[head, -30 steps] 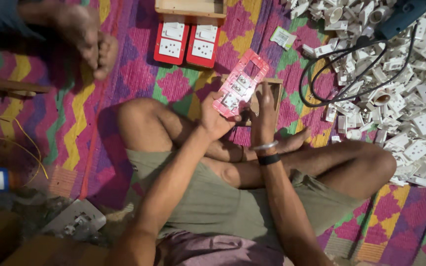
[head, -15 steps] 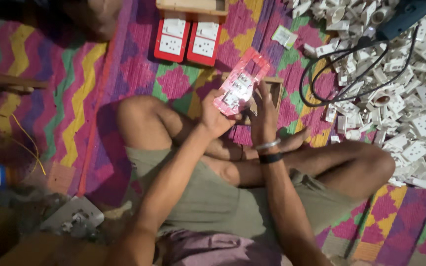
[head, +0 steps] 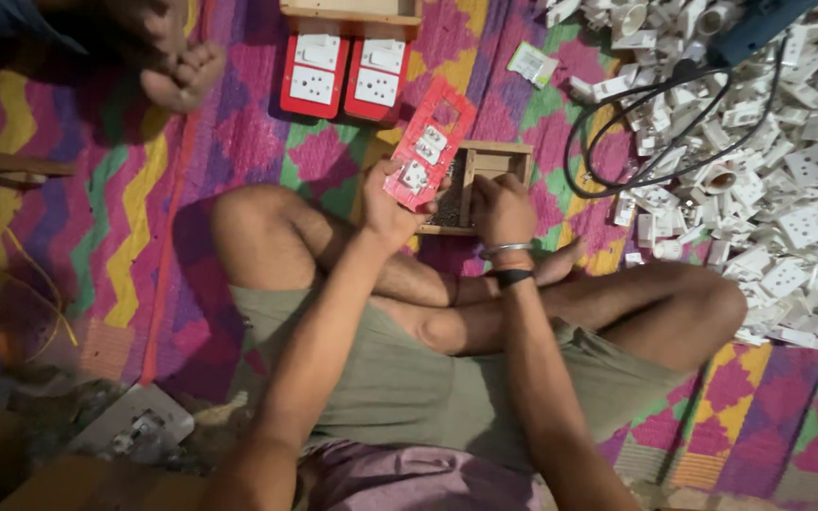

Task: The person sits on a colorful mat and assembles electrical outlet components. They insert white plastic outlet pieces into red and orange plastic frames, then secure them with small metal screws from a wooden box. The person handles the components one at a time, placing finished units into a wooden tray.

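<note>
A red switch plate is clamped in the left hand, tilted for access, above a small wooden box (of tiny parts) where the right hand rests, fingers curled inward.

Olive shorts, mauve shirt, black band, silver bangle, bare arms

a red rectangular plastic switch plate carries white inserts. the woven floor mat shows pink, purple, green and yellow zigzags. a pile of white plastic sockets lies beside a black cable.
</note>
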`<control>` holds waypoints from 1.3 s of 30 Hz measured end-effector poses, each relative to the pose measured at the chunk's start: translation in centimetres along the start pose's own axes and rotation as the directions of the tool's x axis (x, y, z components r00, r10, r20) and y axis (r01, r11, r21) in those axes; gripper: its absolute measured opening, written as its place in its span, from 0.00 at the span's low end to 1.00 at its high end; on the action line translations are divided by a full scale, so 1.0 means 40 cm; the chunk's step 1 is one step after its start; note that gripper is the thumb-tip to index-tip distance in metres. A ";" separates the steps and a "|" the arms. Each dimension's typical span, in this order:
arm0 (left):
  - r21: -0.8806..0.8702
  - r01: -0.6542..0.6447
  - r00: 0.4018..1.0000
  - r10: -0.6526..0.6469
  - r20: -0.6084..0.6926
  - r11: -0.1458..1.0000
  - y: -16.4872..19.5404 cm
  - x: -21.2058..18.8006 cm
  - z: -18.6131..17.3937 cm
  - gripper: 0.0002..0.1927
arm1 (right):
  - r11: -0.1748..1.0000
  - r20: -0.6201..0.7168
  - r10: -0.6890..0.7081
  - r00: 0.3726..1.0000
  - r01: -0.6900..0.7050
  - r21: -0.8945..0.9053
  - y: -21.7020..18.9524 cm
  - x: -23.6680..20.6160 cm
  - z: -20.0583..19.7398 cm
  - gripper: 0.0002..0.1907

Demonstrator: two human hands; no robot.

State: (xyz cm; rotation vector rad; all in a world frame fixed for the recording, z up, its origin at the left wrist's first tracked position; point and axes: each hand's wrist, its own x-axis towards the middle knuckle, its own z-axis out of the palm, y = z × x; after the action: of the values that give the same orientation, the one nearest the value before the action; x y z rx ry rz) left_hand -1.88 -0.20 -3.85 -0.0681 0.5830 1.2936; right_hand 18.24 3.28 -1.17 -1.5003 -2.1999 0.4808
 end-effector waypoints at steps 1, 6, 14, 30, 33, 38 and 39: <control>-0.002 0.017 0.997 -0.017 -0.079 1.000 -0.006 0.002 -0.006 0.26 | 0.998 -0.025 -0.052 0.998 0.052 -0.033 -0.005 -0.001 0.014 0.07; 0.059 0.043 0.981 -0.030 -0.192 0.997 -0.017 0.031 -0.001 0.24 | 0.942 0.101 0.096 0.990 -0.057 -0.330 -0.024 0.037 -0.001 0.05; 0.192 -0.030 0.999 0.033 -0.010 0.981 -0.037 0.038 0.005 0.26 | 0.981 -0.085 0.133 0.988 -0.143 -0.133 -0.076 0.015 -0.064 0.10; 0.316 0.048 0.998 -0.035 -0.047 0.948 -0.041 0.006 0.052 0.24 | 0.822 -0.069 0.356 0.932 -0.277 0.498 -0.040 0.031 -0.092 0.07; 0.212 0.008 0.996 -0.027 0.088 0.977 -0.071 0.014 0.032 0.20 | 0.687 0.008 0.452 0.892 -0.354 0.635 0.005 0.039 -0.085 0.16; 0.242 0.064 0.994 -0.084 0.071 0.968 -0.109 -0.002 0.022 0.17 | 0.467 0.172 0.371 0.913 -0.343 0.815 0.018 0.041 -0.075 0.08; 0.239 0.097 0.991 -0.115 0.064 0.966 -0.107 -0.006 0.028 0.18 | 0.402 0.204 0.366 0.908 -0.352 0.846 0.007 0.037 -0.080 0.08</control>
State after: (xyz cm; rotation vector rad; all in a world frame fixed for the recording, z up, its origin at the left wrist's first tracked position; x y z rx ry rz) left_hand 2.43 -1.26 -3.95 0.1453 0.6542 1.1108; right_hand 19.68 4.87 1.64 -1.2919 -1.1508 1.4705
